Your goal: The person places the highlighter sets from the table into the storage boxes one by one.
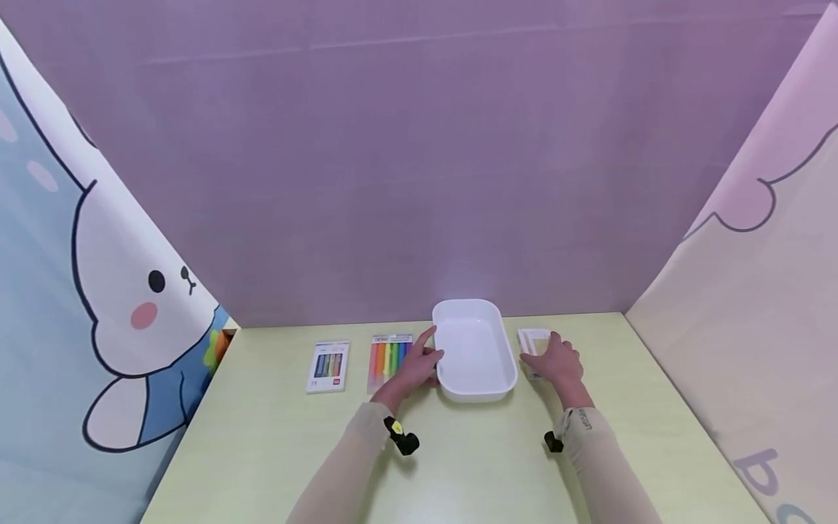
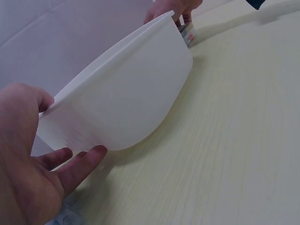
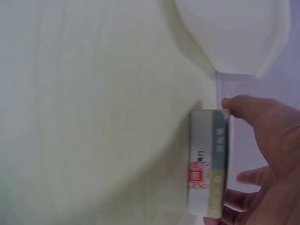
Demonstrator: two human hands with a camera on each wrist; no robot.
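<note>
A white plastic tub point(image 1: 468, 349) stands near the back of the table. My left hand point(image 1: 415, 367) holds its left side, and in the left wrist view one fingertip point(image 2: 45, 101) lies at the rim while other fingers touch the wall lower down. To the tub's right, my right hand point(image 1: 559, 364) grips a small white cardboard box point(image 1: 532, 340) across its two ends. In the right wrist view the box point(image 3: 206, 161) shows a red printed stamp and a grey and tan strip. The thumb is at one end, and the fingers, partly hidden, are at the other.
Left of the tub lie a clear pack of rainbow-coloured pens or sticks point(image 1: 386, 356), partly behind my left hand, and a flat white box with coloured bars printed on it point(image 1: 328, 367). A purple cloth point(image 1: 419, 182) hangs behind the pale wooden table point(image 1: 262, 437); printed cloths flank both sides.
</note>
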